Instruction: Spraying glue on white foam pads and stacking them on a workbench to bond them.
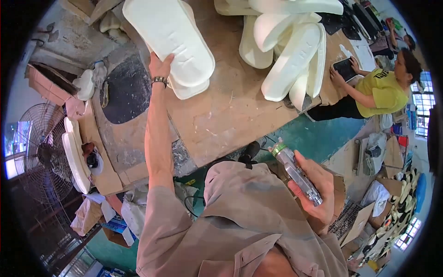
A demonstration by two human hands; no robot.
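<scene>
Your left hand [159, 67] is reaching up onto the wooden worktop [230, 111], fingers closed on the near edge of a stack of white foam pads [173, 39]; you're wearing a metal wristband [159, 81] on that wrist. The stack is lying flat on the worktop, two or three pads deep, the long oval top one overhanging the ones below.

Your right hand [316, 189] is hanging off the worktop's near edge, over the teal floor [314, 136], fingers wrapped tight around a clear, silvery hand tool with a green cap [295, 168]. What kind of tool it is can't be told.

Containers: cardboard boxes [385, 159] are sitting on the floor right of the worktop, stuffed with pale wrapped stuff, contents unclear. More boxes and a paper bag [85, 214] are lying below the worktop's left end.

Farther along the worktop from your stack, a second heap of white foam pads [288, 41] is leaning, pads tilted against each other. At the worktop's right end another person in a yellow shirt [383, 90] is pressing both hands on a dark tablet-like slab [345, 68]. Left of the worktop a wire-caged fan [44, 152] is standing, with more white pads [74, 154] stacked on edge beside it. A dark oval patch [124, 90] is marking the worktop just left of your forearm.
</scene>
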